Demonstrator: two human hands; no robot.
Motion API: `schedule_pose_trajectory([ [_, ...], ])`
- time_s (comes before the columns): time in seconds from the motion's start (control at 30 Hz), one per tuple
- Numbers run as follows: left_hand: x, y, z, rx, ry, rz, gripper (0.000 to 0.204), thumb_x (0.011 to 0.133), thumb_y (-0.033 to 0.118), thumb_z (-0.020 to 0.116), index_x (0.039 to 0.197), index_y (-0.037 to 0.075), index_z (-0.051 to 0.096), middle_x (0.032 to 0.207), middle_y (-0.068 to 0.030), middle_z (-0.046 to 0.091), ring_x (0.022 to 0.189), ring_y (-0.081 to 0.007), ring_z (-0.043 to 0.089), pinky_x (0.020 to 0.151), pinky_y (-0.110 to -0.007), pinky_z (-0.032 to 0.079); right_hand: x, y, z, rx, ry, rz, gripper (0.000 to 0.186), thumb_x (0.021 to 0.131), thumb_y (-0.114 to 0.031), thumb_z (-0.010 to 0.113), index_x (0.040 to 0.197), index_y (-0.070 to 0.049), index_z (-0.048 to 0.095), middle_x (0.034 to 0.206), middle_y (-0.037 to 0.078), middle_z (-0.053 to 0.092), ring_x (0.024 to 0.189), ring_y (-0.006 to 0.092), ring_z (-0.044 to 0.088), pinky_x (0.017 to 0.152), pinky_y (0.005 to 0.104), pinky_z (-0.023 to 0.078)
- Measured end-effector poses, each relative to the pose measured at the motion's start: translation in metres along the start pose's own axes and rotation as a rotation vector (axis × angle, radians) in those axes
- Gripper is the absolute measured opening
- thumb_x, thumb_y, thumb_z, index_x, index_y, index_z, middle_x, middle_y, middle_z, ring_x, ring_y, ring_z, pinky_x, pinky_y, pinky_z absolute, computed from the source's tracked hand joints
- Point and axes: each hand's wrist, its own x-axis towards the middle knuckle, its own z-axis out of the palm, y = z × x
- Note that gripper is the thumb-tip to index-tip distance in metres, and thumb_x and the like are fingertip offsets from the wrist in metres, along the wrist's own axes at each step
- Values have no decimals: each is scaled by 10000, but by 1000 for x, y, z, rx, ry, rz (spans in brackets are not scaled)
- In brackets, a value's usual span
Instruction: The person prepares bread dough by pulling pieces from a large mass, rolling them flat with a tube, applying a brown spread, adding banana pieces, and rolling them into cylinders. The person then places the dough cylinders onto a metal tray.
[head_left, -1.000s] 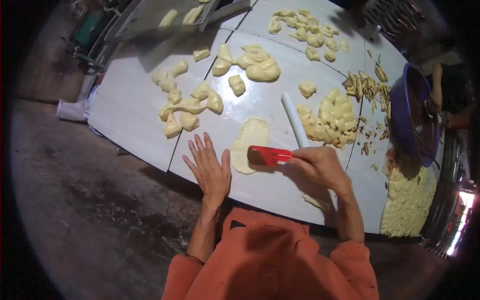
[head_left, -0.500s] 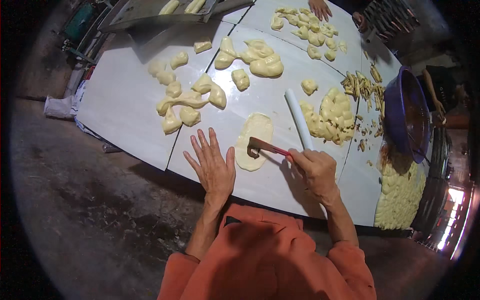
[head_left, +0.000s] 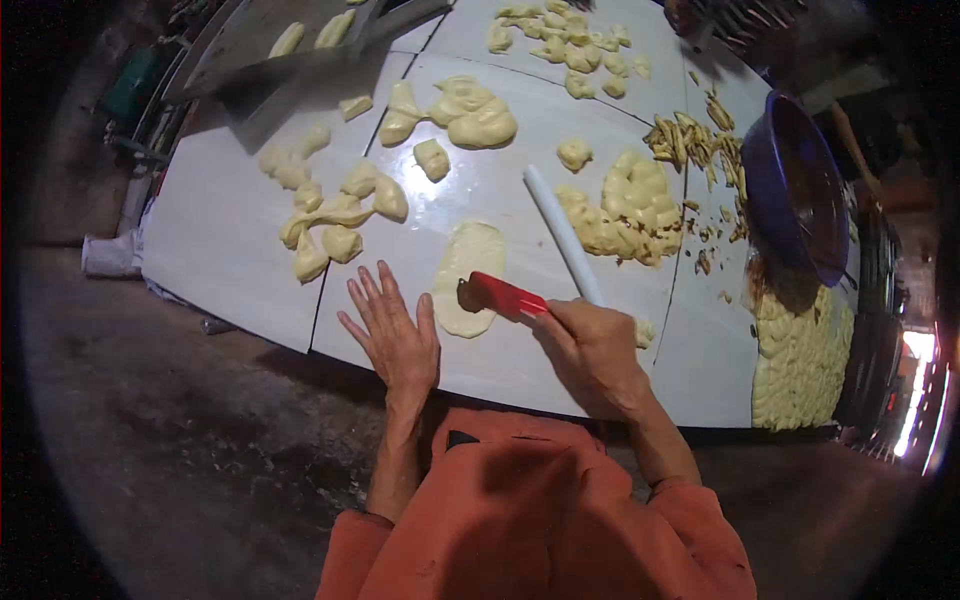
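Note:
An oval sheet of pale yellow dough (head_left: 472,246) lies flat on the white table before me. My right hand (head_left: 592,345) grips a red spatula (head_left: 512,298) by its handle end. The blade, smeared dark brown, slants down onto the dough's lower part, where a small dab of brown paste (head_left: 466,295) shows at its tip. My left hand (head_left: 398,338) rests open, fingers spread, on the table left of the sheet and apart from it. Just beyond my right hand lies a white rolling pin (head_left: 562,235).
Dough lumps (head_left: 345,210) are scattered left, with a larger mass (head_left: 478,115) farther back. Right of the pin sits dough with brown bits (head_left: 635,210). Yellowish strips (head_left: 690,145) lie near a purple basin (head_left: 765,190); dimpled dough (head_left: 800,365) covers the right corner. A metal tray (head_left: 300,68) stands far left.
The spatula has turned, showing more of its broad red face, and its tip has shifted slightly over the dough. The whole view has swung. Another person's hand has left the far edge.

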Motion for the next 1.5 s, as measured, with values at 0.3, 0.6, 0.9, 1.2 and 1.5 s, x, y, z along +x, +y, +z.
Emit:
schedule_pose_trajectory([
  [0.3,3,-4,16,60,54,25,678,1075,345,497,1634,49,253,1706,-172,228,1591,-354,147,1248,-610,35,-21,66,-81,1134,36,785,189,989,-234,715,940,-57,671,708,19,640,532,70,557,477,215,415],
  [0.6,3,-22,31,206,62,25,651,1108,411,421,1651,102,239,1710,-146,230,1592,-322,157,1254,-594,73,-92,228,-248,-578,914,606,240,972,-146,656,1200,-84,700,895,111,696,774,236,675,645,358,537],
  [0.9,3,-8,19,167,52,-35,666,1112,446,392,1653,98,218,1711,-149,222,1593,-328,145,1263,-590,56,-115,200,-275,-879,547,726,254,964,-168,634,1182,-92,738,924,146,677,849,342,688,720,452,541],
  [1.2,4,-27,31,134,82,-2,704,1093,463,439,1647,79,233,1710,-151,226,1586,-347,166,1258,-591,72,-151,239,-218,372,832,1064,261,963,-244,684,1146,-63,646,671,-24,564,540,75,506,477,274,396],
  [1.5,3,-15,12,51,146,45,629,1081,352,503,1608,65,314,1673,-205,279,1564,-363,218,1249,-596,110,-97,257,-155,-765,812,656,301,945,-251,720,1167,-49,695,1082,146,673,926,343,683,835,441,538],
])
